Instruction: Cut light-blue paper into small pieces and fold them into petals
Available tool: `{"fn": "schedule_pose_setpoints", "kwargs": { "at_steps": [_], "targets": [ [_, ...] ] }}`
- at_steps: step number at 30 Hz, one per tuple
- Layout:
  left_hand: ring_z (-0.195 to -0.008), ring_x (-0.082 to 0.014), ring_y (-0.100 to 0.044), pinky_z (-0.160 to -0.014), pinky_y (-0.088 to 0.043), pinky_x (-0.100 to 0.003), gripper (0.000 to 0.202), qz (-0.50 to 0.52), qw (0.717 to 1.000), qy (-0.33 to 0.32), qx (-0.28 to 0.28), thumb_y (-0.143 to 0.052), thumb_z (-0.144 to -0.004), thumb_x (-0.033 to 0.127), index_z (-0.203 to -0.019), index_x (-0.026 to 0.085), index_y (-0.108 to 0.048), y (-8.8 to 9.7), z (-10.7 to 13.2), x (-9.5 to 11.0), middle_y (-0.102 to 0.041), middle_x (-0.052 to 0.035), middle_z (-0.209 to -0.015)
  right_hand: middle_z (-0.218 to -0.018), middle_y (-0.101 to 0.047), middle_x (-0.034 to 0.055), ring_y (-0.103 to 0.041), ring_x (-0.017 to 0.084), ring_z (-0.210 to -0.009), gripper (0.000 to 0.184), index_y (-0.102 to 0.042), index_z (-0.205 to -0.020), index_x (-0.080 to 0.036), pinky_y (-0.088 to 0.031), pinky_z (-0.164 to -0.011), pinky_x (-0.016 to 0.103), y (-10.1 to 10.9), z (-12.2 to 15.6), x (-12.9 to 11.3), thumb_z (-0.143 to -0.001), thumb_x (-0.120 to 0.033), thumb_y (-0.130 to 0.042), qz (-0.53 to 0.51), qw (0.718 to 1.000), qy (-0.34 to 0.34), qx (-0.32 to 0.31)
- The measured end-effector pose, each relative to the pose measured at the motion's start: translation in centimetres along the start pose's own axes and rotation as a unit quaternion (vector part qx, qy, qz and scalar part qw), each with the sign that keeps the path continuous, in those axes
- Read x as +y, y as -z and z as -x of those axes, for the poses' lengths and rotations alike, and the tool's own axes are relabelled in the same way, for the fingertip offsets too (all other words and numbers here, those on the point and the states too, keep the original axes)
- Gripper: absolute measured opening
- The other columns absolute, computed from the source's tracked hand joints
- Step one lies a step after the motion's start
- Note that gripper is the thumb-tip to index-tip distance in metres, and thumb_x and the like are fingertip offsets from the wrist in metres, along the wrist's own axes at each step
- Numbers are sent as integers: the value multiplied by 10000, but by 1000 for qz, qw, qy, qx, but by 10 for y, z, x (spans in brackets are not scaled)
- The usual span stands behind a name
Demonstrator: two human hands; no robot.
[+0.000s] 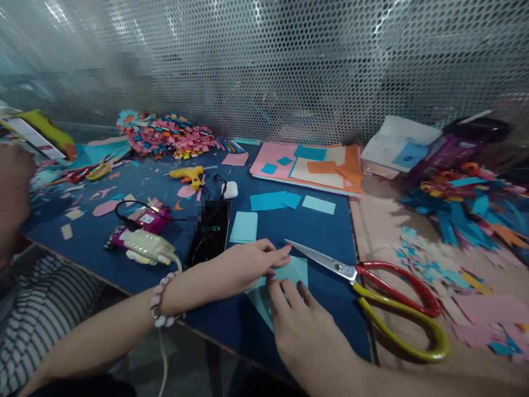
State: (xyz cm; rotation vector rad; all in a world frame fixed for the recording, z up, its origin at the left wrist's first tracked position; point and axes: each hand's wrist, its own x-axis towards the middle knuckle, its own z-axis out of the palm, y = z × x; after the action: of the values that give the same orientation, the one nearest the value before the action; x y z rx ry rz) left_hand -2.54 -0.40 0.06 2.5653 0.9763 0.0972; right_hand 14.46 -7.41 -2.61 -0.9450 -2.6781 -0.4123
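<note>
A light blue paper [298,267] lies near the table's front edge, under the fingers of both hands. My left hand [254,262] reaches across from the left, its fingers closed on the paper's upper part. From below, my right hand [303,325] meets it with bent fingers pressed on the same paper; the fingertips of both nearly touch. Part of the paper is hidden beneath the hands. Just to the right rest large scissors [336,266] with one red and one yellow handle, blades slightly apart.
Beyond the hands lie light blue slips [243,227], blue strips [270,200] and a stack of coloured sheets [273,160]. A black phone [209,234], yellow glue gun [190,175] and purple power bank [155,220] sit left. Paper scraps [430,264] cover the right. A person's arm [14,193] is far left.
</note>
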Motion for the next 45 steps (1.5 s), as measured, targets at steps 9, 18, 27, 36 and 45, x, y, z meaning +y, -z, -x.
{"fn": "schedule_pose_setpoints", "kwargs": {
  "at_steps": [9,18,27,36,45],
  "targets": [
    [-1035,-193,-584,-836,-506,-277,509,44,999,9,-13,-492,-898,236,-1385,168,-362,3,-2,-3,-544,-117,-1142,-919,-634,171,-538,268,-813,380,-723,-870,-40,-539,-664,362,8,18,20,-567,-14,-495,15,1000,-5,22],
    [-1062,-199,-559,-873,-476,-301,512,68,997,-18,-25,-529,-883,308,-1370,210,-405,5,-4,-9,-543,-111,-1195,-930,-642,94,-515,238,-798,477,-704,-1000,-157,-483,-648,356,18,36,42,-602,-21,-479,42,996,-77,10],
    [-1090,-200,-526,-907,-462,-303,494,64,997,-39,-9,-541,-876,325,-1334,165,-444,9,-2,-4,-564,-120,-1166,-935,-654,95,-524,251,-856,333,-696,-863,-155,-417,-740,386,15,35,50,-662,-43,-455,41,996,-57,54],
    [-1047,-209,-517,-861,-462,-310,395,46,996,-72,2,-551,-865,299,-1218,127,-516,16,-5,-1,-606,-122,-1106,-786,-627,92,-551,224,-751,209,-634,-952,-73,-376,-641,339,-6,5,49,-784,-76,-509,36,997,42,62],
    [-982,-199,-556,-862,-467,-305,376,-9,997,-70,-5,-454,-902,238,-1246,108,-533,19,-7,2,-629,-126,-1046,-723,-602,50,-544,202,-699,179,-637,-834,-119,-386,-658,333,-4,-4,65,-843,-73,-463,35,995,62,73]
  ]
}}
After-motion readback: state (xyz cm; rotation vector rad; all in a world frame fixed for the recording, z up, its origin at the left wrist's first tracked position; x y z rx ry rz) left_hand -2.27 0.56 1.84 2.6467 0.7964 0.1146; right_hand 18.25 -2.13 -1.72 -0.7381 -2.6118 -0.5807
